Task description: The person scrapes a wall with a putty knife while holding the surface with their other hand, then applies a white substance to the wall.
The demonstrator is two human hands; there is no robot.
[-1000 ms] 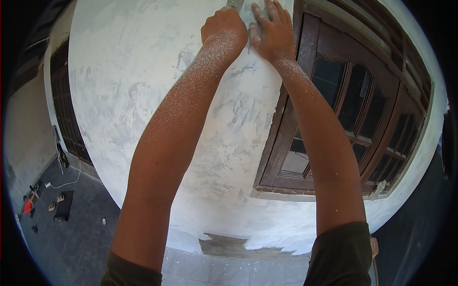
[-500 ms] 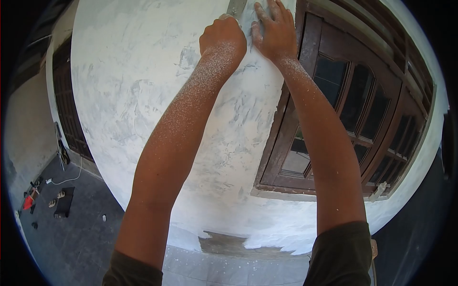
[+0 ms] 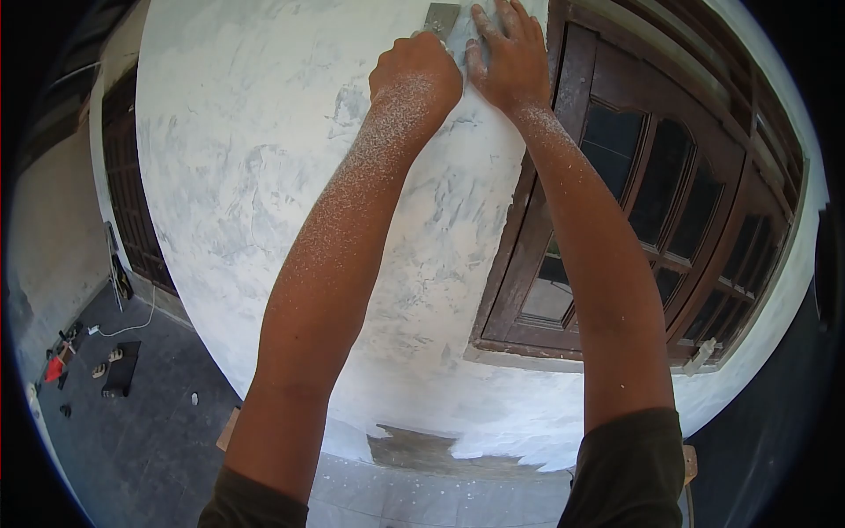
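Note:
Both my arms reach up against a white plastered wall (image 3: 264,176). My left hand (image 3: 415,72) is closed around the handle of a metal scraper (image 3: 440,18), whose flat blade lies against the wall just above my knuckles. My right hand (image 3: 509,57) rests flat on the wall beside it, fingers spread, touching the plaster next to the blade. White dust speckles both forearms and the backs of both hands.
A dark wooden window frame (image 3: 563,202) with glass panes stands right of my arms. Below, a bare brown patch (image 3: 414,449) shows in the plaster. On the grey floor at lower left lie a cable, sandals (image 3: 110,356) and small tools.
More of the scraper blade shows above my left hand now. Both hands stay in nearly the same spot on the wall; the view has shifted slightly.

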